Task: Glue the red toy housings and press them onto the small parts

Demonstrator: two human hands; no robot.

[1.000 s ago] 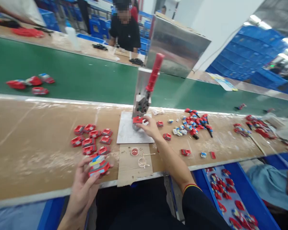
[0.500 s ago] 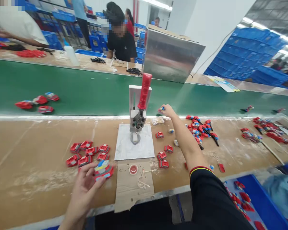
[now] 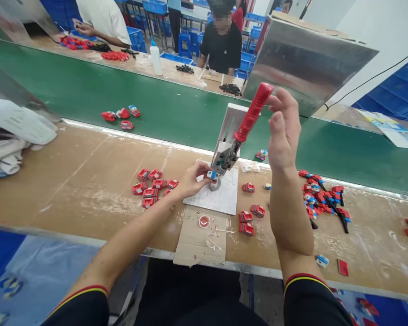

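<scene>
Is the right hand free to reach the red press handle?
Likely yes: the right hand is open beside the red handle, nothing between; the left hand holds a small part under the press.

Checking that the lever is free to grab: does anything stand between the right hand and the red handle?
Nothing visible does. The right hand is open just right of the red handle, only a bare gap between them. The left hand is lower, holding a small part under the press.
</scene>
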